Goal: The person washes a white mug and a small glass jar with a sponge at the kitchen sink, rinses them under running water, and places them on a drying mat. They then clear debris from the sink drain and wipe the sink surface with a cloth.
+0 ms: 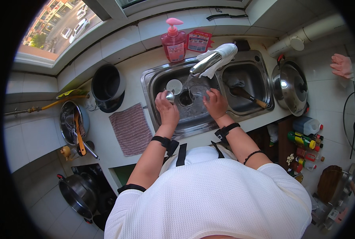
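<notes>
My left hand [168, 110] grips a shiny metal utensil, probably a spoon [170, 96], over the left basin of a steel double sink [207, 129]. Just beyond it lies a small white round dish or lid [174, 86]. My right hand [216, 103] has its curled fingers at the rim of a clear bowl [199, 89], which it seems to hold. Water runs into this basin from the faucet [206, 64], whose neck is wrapped in white cloth. Below the stream is the dark drain [185, 98].
The right basin holds a wooden-handled brush or tool [250, 98]. A pink soap pump bottle [173, 43] and red pouch [199, 41] stand behind the sink. At left are a dark pot [106, 83] and striped cloth [131, 130]; a lidded steel pan [291, 88] is at right.
</notes>
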The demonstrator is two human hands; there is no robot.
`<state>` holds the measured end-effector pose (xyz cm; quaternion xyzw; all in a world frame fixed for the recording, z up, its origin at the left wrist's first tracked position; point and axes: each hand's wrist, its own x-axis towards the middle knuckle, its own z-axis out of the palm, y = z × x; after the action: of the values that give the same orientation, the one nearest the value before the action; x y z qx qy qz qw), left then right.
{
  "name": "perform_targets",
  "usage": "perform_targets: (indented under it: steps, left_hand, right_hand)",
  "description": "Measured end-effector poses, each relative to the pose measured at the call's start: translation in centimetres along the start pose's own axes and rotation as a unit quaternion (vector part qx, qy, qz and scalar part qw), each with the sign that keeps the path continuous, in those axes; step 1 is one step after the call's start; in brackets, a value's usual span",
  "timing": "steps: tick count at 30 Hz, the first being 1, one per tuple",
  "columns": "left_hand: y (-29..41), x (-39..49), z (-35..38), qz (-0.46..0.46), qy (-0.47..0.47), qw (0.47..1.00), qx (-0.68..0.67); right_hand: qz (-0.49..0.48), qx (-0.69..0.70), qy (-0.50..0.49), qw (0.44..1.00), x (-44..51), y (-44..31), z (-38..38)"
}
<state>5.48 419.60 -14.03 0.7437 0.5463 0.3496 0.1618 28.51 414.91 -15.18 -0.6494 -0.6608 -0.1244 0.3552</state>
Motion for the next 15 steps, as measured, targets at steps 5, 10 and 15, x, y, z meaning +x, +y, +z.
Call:
perform_targets:
  steps: [5, 10, 15]
  left_hand:
    - [-1.2, -1.4, -1.2, 0.185, 0.063, 0.98, 0.044]
    - [-2.1, -2.8, -1.9, 0.234, 0.064, 0.966, 0.089]
    - [-2.0, -2.6, -2.2, 0.266, 0.082, 0.955, 0.099]
  right_hand:
    - [-0.053, 0.004, 0.043, 0.998, 0.3, 1.3, -2.3]
    - [-0.1, -0.009, 0.105, 0.989, 2.5, 1.0, -4.7]
    - [-0.12, -0.005, 0.132, 0.984, 4.0, 0.4, -6.5]
